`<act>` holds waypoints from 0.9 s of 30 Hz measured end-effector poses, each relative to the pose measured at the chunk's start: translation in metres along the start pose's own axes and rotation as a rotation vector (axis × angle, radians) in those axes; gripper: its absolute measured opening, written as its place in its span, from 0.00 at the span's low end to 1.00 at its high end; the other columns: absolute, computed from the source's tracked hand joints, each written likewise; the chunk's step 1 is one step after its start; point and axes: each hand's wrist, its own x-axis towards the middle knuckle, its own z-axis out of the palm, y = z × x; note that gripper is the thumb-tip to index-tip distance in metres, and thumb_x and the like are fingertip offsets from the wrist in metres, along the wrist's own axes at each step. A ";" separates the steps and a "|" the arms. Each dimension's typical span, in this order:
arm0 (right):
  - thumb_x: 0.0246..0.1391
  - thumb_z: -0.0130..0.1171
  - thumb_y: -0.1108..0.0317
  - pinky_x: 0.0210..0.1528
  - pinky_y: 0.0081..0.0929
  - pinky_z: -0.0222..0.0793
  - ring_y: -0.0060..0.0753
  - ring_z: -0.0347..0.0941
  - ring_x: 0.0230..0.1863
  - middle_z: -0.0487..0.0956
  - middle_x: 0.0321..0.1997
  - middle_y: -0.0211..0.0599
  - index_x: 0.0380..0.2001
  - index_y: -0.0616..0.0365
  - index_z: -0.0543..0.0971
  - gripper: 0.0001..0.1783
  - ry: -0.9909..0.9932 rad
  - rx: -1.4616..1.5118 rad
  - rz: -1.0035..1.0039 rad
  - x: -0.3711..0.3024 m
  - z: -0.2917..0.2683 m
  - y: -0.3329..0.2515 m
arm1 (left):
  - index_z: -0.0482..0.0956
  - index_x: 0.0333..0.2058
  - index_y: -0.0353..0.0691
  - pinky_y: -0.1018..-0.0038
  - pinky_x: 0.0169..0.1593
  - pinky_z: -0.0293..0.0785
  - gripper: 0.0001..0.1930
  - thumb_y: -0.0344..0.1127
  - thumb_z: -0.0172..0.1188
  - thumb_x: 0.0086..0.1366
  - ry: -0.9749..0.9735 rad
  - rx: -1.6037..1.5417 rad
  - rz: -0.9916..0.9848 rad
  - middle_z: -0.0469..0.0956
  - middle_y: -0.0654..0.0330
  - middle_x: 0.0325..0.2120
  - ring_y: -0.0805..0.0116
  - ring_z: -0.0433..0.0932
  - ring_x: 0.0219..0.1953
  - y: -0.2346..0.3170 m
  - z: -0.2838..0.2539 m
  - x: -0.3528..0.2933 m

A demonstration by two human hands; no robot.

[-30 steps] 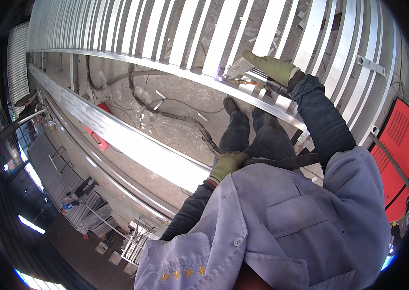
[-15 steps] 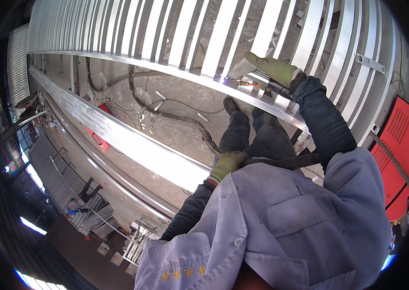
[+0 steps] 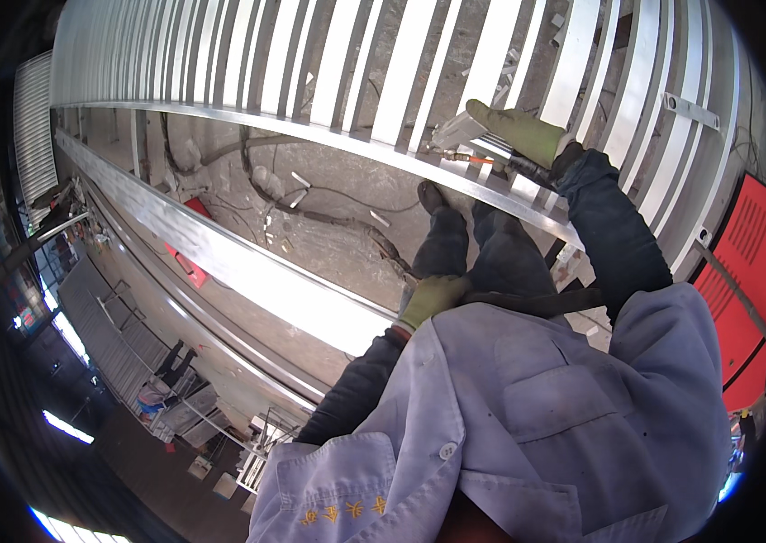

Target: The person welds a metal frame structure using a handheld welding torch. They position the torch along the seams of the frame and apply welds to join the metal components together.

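My right hand, in a green glove, is closed around a welding gun just above the near rail of a slatted silver metal frame. The gun carries a pale block-like body and a thin orange and brass front end pointing left toward the rail; no arc glows at its tip. By my waist, my left hand, also gloved in green, is closed around a thick dark cable, which runs from there across the floor to the far left. Its fingertips are partly hidden.
A broad shiny metal beam slants along my left side, with a red piece beside it. Scraps lie on the concrete floor under the frame. On the right stands a red vented cabinet. Far lower left, a person is among metal stacks.
The bright welding spark at the gun's tip has gone out. My right hand and the gun have shifted slightly right along the rail. My left hand stays on the cable.
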 end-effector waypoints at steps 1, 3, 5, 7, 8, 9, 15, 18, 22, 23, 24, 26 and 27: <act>0.74 0.29 0.18 0.82 0.44 0.62 0.65 0.71 0.77 0.73 0.77 0.66 0.82 0.59 0.64 0.58 -0.026 0.059 0.020 0.001 -0.003 0.010 | 0.86 0.47 0.47 0.50 0.54 0.80 0.15 0.47 0.66 0.66 -0.040 -0.001 0.010 0.87 0.51 0.45 0.42 0.86 0.50 0.007 -0.006 0.010; 0.81 0.29 0.30 0.82 0.45 0.64 0.64 0.72 0.76 0.72 0.77 0.65 0.86 0.48 0.54 0.45 -0.059 -0.080 0.009 -0.002 -0.009 0.026 | 0.86 0.47 0.46 0.49 0.54 0.80 0.17 0.48 0.69 0.65 -0.125 0.003 0.020 0.87 0.50 0.44 0.43 0.86 0.50 0.029 -0.026 0.031; 0.80 0.30 0.35 0.79 0.43 0.68 0.61 0.75 0.73 0.74 0.75 0.63 0.83 0.41 0.53 0.39 -0.035 -0.173 -0.057 -0.012 -0.011 0.030 | 0.86 0.47 0.46 0.49 0.54 0.81 0.17 0.47 0.69 0.65 -0.136 0.012 0.087 0.87 0.51 0.44 0.43 0.86 0.50 0.038 -0.023 0.044; 0.70 0.30 0.21 0.75 0.40 0.73 0.57 0.81 0.66 0.79 0.69 0.61 0.76 0.50 0.66 0.51 0.068 -0.182 -0.120 -0.020 -0.011 0.039 | 0.86 0.47 0.46 0.50 0.54 0.81 0.16 0.46 0.69 0.65 -0.154 0.024 0.140 0.87 0.51 0.44 0.43 0.86 0.50 0.042 -0.017 0.049; 0.67 0.29 0.16 0.75 0.40 0.72 0.58 0.81 0.67 0.80 0.69 0.61 0.75 0.54 0.70 0.57 0.109 -0.141 -0.136 -0.020 -0.009 0.048 | 0.86 0.47 0.46 0.50 0.54 0.81 0.16 0.46 0.69 0.65 -0.166 0.033 0.158 0.87 0.51 0.44 0.43 0.86 0.50 0.042 -0.014 0.050; 0.65 0.29 0.11 0.75 0.40 0.72 0.58 0.80 0.69 0.81 0.69 0.61 0.73 0.58 0.75 0.63 0.147 -0.102 -0.153 -0.021 -0.007 0.057 | 0.86 0.47 0.46 0.50 0.54 0.81 0.15 0.46 0.69 0.65 -0.177 0.041 0.177 0.87 0.51 0.44 0.43 0.86 0.50 0.043 -0.010 0.051; 0.60 0.30 0.05 0.77 0.40 0.70 0.57 0.79 0.71 0.81 0.71 0.60 0.72 0.62 0.79 0.70 0.144 -0.001 -0.011 -0.026 -0.004 0.045 | 0.88 0.48 0.49 0.52 0.57 0.80 0.14 0.43 0.69 0.65 -0.274 0.046 0.089 0.87 0.51 0.45 0.44 0.86 0.53 0.043 -0.012 0.051; 0.59 0.30 0.04 0.77 0.41 0.68 0.56 0.78 0.72 0.81 0.70 0.60 0.71 0.63 0.80 0.71 0.190 -0.029 0.010 -0.016 0.000 0.055 | 0.88 0.49 0.49 0.53 0.57 0.80 0.15 0.42 0.69 0.65 -0.310 0.047 0.080 0.87 0.51 0.46 0.44 0.86 0.54 0.050 -0.021 0.052; 0.64 0.30 0.09 0.77 0.40 0.69 0.56 0.78 0.72 0.80 0.70 0.63 0.75 0.59 0.73 0.65 0.086 -0.045 -0.054 -0.012 -0.005 0.054 | 0.88 0.49 0.49 0.53 0.58 0.80 0.15 0.42 0.69 0.65 -0.303 0.034 0.075 0.88 0.52 0.46 0.45 0.86 0.54 0.042 -0.013 0.052; 0.70 0.31 0.15 0.76 0.39 0.71 0.56 0.78 0.71 0.79 0.69 0.65 0.80 0.54 0.67 0.58 0.022 -0.020 0.020 -0.013 -0.009 0.045 | 0.88 0.49 0.49 0.53 0.58 0.80 0.15 0.42 0.68 0.65 -0.304 0.026 0.067 0.88 0.52 0.46 0.45 0.86 0.54 0.042 -0.013 0.051; 0.70 0.30 0.15 0.75 0.40 0.72 0.56 0.78 0.71 0.79 0.69 0.66 0.80 0.54 0.67 0.58 0.013 -0.015 0.038 -0.013 -0.010 0.042 | 0.88 0.49 0.49 0.54 0.58 0.80 0.15 0.42 0.68 0.65 -0.304 0.017 0.059 0.88 0.52 0.46 0.45 0.87 0.54 0.042 -0.014 0.051; 0.63 0.30 0.09 0.76 0.42 0.71 0.57 0.79 0.71 0.80 0.70 0.64 0.75 0.60 0.73 0.66 0.054 -0.029 0.022 -0.015 -0.009 0.042 | 0.88 0.49 0.49 0.54 0.58 0.80 0.15 0.42 0.68 0.65 -0.305 0.017 0.050 0.88 0.52 0.47 0.45 0.87 0.54 0.044 -0.015 0.051; 0.60 0.30 0.06 0.76 0.43 0.71 0.57 0.80 0.70 0.80 0.70 0.63 0.73 0.62 0.76 0.70 0.081 -0.041 -0.017 -0.013 -0.007 0.045 | 0.88 0.50 0.49 0.54 0.58 0.80 0.15 0.42 0.68 0.65 -0.305 0.016 0.045 0.88 0.53 0.47 0.45 0.87 0.54 0.046 -0.016 0.051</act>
